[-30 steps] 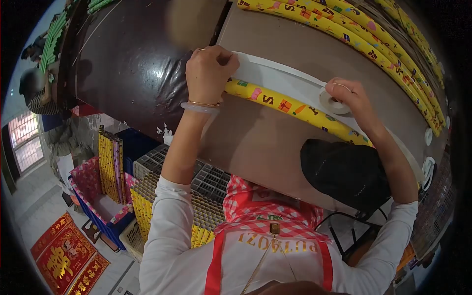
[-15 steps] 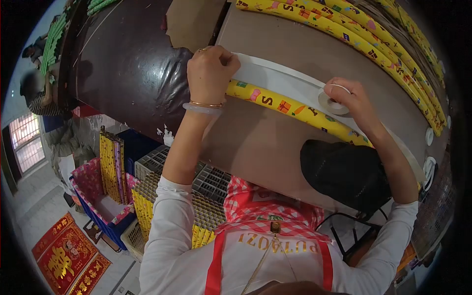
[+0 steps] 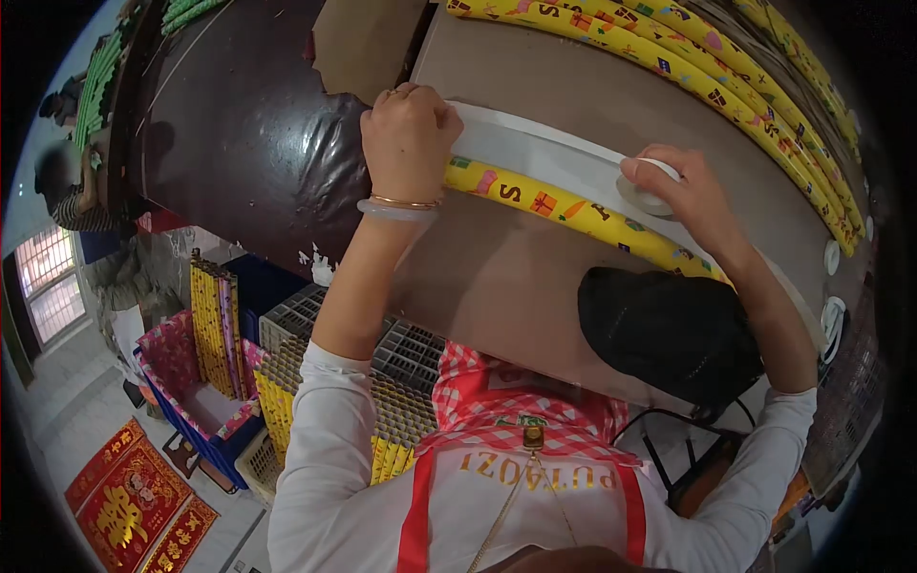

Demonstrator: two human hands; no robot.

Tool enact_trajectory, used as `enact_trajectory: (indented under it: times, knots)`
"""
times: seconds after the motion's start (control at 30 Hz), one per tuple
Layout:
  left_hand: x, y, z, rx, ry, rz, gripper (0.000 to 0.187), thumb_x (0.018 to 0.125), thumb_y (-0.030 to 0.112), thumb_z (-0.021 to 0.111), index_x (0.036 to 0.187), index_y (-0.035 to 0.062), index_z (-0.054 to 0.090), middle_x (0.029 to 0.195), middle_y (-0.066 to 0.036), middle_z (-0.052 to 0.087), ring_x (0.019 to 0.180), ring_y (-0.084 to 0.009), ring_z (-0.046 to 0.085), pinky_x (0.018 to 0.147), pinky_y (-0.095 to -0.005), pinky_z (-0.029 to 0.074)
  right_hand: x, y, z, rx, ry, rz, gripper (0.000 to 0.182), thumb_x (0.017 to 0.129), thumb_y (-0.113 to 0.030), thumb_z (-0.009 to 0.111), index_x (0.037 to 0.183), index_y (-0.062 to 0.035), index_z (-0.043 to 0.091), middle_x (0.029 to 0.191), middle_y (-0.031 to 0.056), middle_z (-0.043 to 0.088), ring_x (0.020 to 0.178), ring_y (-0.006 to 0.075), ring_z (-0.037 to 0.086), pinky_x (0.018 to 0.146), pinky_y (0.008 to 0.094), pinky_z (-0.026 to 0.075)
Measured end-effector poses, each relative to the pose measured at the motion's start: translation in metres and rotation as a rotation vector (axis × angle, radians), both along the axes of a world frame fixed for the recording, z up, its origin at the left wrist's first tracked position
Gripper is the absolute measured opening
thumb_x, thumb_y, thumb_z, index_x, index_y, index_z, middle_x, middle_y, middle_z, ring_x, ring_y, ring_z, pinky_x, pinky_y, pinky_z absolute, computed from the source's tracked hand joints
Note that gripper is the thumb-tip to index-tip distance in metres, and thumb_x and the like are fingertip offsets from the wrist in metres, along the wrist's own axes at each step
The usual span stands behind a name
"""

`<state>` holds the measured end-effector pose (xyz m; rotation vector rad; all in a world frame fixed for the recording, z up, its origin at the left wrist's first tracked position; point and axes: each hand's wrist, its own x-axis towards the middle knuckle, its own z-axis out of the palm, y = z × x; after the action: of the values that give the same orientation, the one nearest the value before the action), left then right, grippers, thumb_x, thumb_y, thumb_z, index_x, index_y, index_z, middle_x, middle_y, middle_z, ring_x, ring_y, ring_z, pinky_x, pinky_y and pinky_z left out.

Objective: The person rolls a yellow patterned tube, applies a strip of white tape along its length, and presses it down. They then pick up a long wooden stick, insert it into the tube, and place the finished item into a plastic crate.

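A roll of white tape (image 3: 651, 201) is gripped in my right hand (image 3: 683, 183), thumb across its top. From it a narrow strip of tape (image 3: 544, 132) runs left to my left hand (image 3: 409, 129), whose fingers are pinched at the strip's end. The strip lies along the far edge of a sheet of wrapping paper, white side up (image 3: 535, 151). The sheet's near part is a yellow printed roll (image 3: 544, 203), just below both hands. A black cap (image 3: 669, 334) sits near my right forearm.
More yellow paper rolls (image 3: 659, 67) lie at the table's far right. A dark brown cover (image 3: 258, 124) spreads over the left side. Below are a blue bin (image 3: 215, 449) and crates (image 3: 411, 353) with paper rolls. Another person (image 3: 72, 196) is at far left.
The view has shifted slightly. The tape roll tilts a little differently in my right hand. Both hands keep nearly the same places and grips.
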<state>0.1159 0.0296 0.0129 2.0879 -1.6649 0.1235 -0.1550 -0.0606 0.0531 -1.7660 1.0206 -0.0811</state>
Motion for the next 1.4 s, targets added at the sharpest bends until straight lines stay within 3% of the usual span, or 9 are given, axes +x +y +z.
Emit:
enact_trajectory:
  times: [0.33, 0.43, 0.5, 0.6, 0.83, 1.1, 1.4]
  knots:
    - [0.002, 0.000, 0.000, -0.007, -0.030, 0.014, 0.008, 0.063, 0.012, 0.064, 0.059, 0.0088, 0.059, 0.068, -0.003, 0.060, 0.068, -0.0233, 0.058, 0.058, -0.0379, 0.042, -0.006, -0.003, 0.003, 0.074, 0.062, -0.088, 0.057, 0.082, -0.051, 0.051, 0.080, 0.0044, 0.065, 0.069, 0.0105, 0.058, 0.064, 0.0170, 0.052, 0.060, 0.0292, 0.039]
    - [0.001, -0.001, -0.001, -0.022, -0.041, 0.022, 0.008, 0.063, 0.013, 0.064, 0.058, 0.0098, 0.059, 0.068, -0.002, 0.061, 0.068, -0.0226, 0.058, 0.057, -0.0375, 0.042, -0.005, 0.001, 0.006, -0.094, 0.158, -0.044, 0.055, 0.081, -0.049, 0.052, 0.079, 0.0040, 0.065, 0.073, 0.0131, 0.060, 0.066, 0.0228, 0.055, 0.062, 0.0329, 0.041]
    - [0.001, -0.002, -0.002, -0.034, -0.069, 0.038, 0.007, 0.062, 0.013, 0.064, 0.058, 0.0108, 0.059, 0.068, -0.001, 0.061, 0.068, -0.0219, 0.058, 0.056, -0.0367, 0.041, -0.003, 0.004, 0.005, -0.288, 0.298, 0.025, 0.053, 0.080, -0.048, 0.052, 0.083, 0.0025, 0.066, 0.079, 0.0158, 0.063, 0.073, 0.0311, 0.059, 0.069, 0.0374, 0.045]
    - [-0.003, -0.001, 0.000, -0.032, -0.097, 0.053, 0.007, 0.062, 0.013, 0.064, 0.058, 0.0110, 0.060, 0.068, -0.001, 0.062, 0.068, -0.0216, 0.058, 0.056, -0.0363, 0.040, 0.001, 0.010, 0.007, -0.480, 0.411, 0.004, 0.051, 0.078, -0.048, 0.051, 0.085, 0.0003, 0.067, 0.087, 0.0169, 0.063, 0.082, 0.0355, 0.059, 0.075, 0.0397, 0.046]
    - [-0.005, -0.002, 0.004, -0.010, -0.167, 0.073, 0.007, 0.063, 0.015, 0.064, 0.058, 0.0111, 0.061, 0.067, -0.001, 0.062, 0.068, -0.0214, 0.058, 0.057, -0.0368, 0.039, 0.011, 0.016, 0.013, -0.566, 0.572, -0.008, 0.048, 0.076, -0.045, 0.050, 0.083, -0.0006, 0.068, 0.089, 0.0181, 0.063, 0.083, 0.0340, 0.061, 0.074, 0.0400, 0.048]
    - [-0.004, -0.002, 0.005, 0.000, -0.168, 0.070, 0.006, 0.063, 0.016, 0.063, 0.058, 0.0119, 0.061, 0.067, 0.000, 0.062, 0.068, -0.0210, 0.058, 0.058, -0.0367, 0.040, 0.020, 0.015, 0.014, -0.665, 0.623, 0.049, 0.041, 0.075, -0.038, 0.052, 0.068, -0.0003, 0.067, 0.066, 0.0179, 0.062, 0.063, 0.0338, 0.062, 0.062, 0.0420, 0.050]
    - [-0.006, -0.003, 0.005, -0.006, -0.173, 0.098, 0.005, 0.062, 0.015, 0.064, 0.060, 0.0103, 0.062, 0.068, -0.001, 0.062, 0.069, -0.0204, 0.059, 0.057, -0.0364, 0.040, 0.033, 0.014, 0.016, -0.723, 0.726, 0.142, 0.032, 0.073, -0.030, 0.055, 0.066, -0.0020, 0.067, 0.062, 0.0154, 0.062, 0.060, 0.0282, 0.063, 0.057, 0.0386, 0.051]
